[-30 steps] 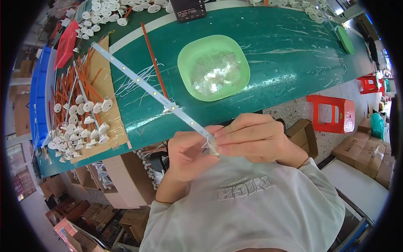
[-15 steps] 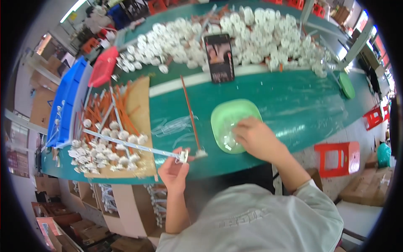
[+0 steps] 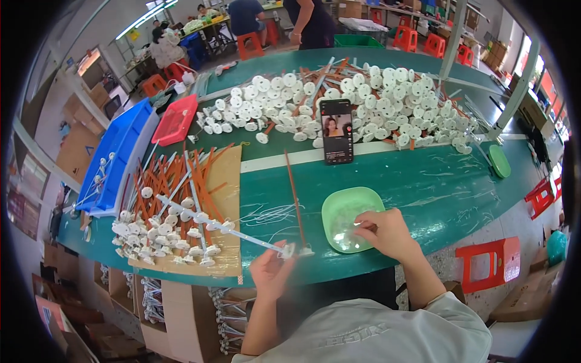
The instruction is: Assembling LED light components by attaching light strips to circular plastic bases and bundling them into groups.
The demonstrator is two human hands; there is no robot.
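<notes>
My left hand (image 3: 270,273) is closed around the capped end of a long, pale strip (image 3: 251,239) dotted along its length. A white round cap (image 3: 287,250) sits at that end, by my fingertips. The strip slants up and left over the pile of strips. My right hand (image 3: 390,235) is pinched over the right side of a light green bowl (image 3: 354,195); something tiny and whitish shows at the fingertips, too small to name. Small clear pieces (image 3: 346,237) lie in the bowl. Between my hands, an orange-brown strip (image 3: 295,196) with a white end lies on the table.
On cardboard (image 3: 227,199) at left lie several orange strips with white caps (image 3: 160,233). Behind it stand a blue bin (image 3: 118,154) and a red tray (image 3: 175,121). A phone (image 3: 336,136) stands before a big heap of white-capped strips (image 3: 399,103). A red stool (image 3: 493,263) is at right.
The view has tilted upward, showing more of the room. My right hand has drawn back from inside the bowl toward its right rim, fingers pinched. My left hand still holds the strip.
</notes>
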